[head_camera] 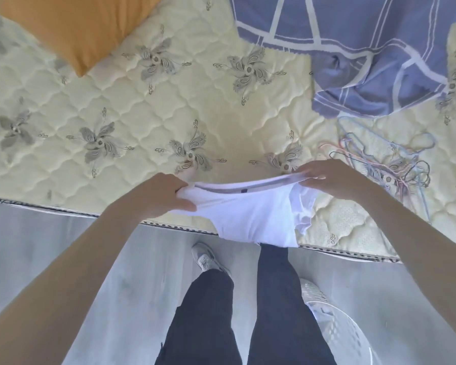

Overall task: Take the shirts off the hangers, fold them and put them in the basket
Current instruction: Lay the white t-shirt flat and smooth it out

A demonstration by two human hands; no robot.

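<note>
A white shirt (pixel 253 214) hangs partly folded over the near edge of the mattress (pixel 142 101), held up by both hands. My left hand (pixel 163 196) grips its left top corner, fingers curled into the cloth. At the right top corner, my right hand (pixel 327 176) pinches the fabric. A pile of thin wire hangers (pixel 395 164) in several colours lies on the mattress to the right of my right hand. The white perforated basket (pixel 334 327) stands on the floor at the lower right, beside my right leg.
A blue cloth with white stripes (pixel 374 56) lies crumpled at the back right of the mattress. An orange pillow (pixel 71 25) sits at the back left. My legs and one shoe (pixel 208 256) stand on the grey floor against the bed edge.
</note>
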